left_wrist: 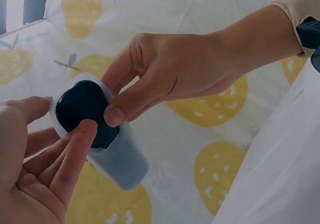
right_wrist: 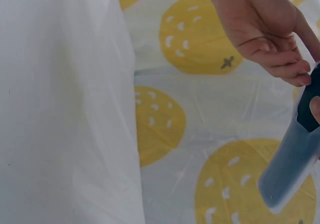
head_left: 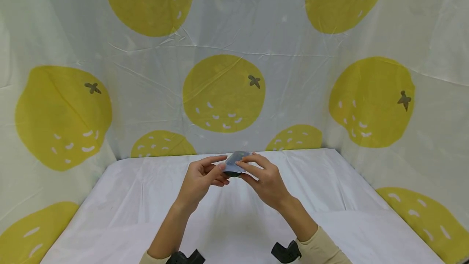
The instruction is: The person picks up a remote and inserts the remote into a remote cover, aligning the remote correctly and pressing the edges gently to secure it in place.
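A fruit-printed cloth (head_left: 293, 93) hangs beyond the translucent case (left_wrist: 122, 166), the reference for all positions here. The white-covered counter (head_left: 329, 190) lies below the case. The left hand (head_left: 199, 180) is at the case's left, thumb and fingers pinching its edge; the right hand (head_left: 269, 180) is at its right, gripping it between thumb and fingers. Neither hand is nearer: both touch it. The case is held up between them, long axis running away from the person. Contents: one dark rounded piece (left_wrist: 82, 101), apparently seated within the case's near end; whether fastened, cannot be determined.
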Motion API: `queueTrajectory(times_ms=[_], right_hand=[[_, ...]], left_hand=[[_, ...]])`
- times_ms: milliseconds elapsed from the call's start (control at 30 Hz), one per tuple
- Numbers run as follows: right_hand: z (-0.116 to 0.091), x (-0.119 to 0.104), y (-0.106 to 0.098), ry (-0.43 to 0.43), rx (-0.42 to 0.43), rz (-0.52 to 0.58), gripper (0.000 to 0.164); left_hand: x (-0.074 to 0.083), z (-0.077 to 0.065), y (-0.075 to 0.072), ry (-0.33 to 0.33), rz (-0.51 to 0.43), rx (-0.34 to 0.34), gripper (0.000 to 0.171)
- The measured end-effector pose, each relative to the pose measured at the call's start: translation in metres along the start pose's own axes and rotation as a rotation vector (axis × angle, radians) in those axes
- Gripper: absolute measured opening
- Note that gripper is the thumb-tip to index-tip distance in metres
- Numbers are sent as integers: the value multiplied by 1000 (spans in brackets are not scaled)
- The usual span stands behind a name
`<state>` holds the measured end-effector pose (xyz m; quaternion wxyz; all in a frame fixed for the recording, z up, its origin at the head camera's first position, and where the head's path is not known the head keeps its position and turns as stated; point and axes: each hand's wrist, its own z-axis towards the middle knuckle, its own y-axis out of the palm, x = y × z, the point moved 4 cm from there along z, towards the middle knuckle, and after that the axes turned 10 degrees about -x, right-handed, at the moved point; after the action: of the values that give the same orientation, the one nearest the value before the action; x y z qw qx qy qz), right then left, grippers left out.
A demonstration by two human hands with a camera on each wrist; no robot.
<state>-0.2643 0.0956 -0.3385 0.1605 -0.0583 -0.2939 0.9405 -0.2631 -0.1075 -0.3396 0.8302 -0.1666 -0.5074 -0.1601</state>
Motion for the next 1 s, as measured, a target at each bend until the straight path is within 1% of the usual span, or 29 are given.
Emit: queueTrajectory(times_ms=[133, 200, 267, 333, 400, 467, 533, 633, 700, 767, 867, 1000], right_hand=[[-1, 0, 0, 5, 5, 10, 44], [-1, 0, 0, 7, 7, 8, 42], [-1, 0, -1, 8, 9, 13, 42], [0, -1, -1, 12, 11, 30, 41], [1, -1, -1, 17, 13, 67, 35], [2, -1, 0, 22, 14, 113, 29], [3, -1, 0, 29, 17, 155, 28], [3, -2, 2, 50, 17, 197, 28], [4, -3, 2, 72, 11, 226, 26], [4, -4, 3, 104, 4, 270, 32], [4, -6, 4, 170, 0, 363, 40], [4, -7, 6, 296, 1, 472, 30]], left_hand=[[1, -1, -1, 82, 125, -29, 27], [1, -1, -1, 124, 190, -42, 28], [2, -2, -1, 160, 250, -43, 33], [3, -2, -1, 193, 311, -29, 37], [4, -2, -2, 221, 369, -1, 39], [4, -2, -2, 247, 415, 36, 36], [4, -3, -3, 268, 441, 72, 33], [5, -3, -3, 301, 423, 100, 28], [5, -3, -3, 317, 391, 95, 26], [5, -3, -2, 324, 346, 70, 27], [4, -2, 0, 308, 299, 38, 32], [3, -1, 2, 266, 266, 28, 40]])
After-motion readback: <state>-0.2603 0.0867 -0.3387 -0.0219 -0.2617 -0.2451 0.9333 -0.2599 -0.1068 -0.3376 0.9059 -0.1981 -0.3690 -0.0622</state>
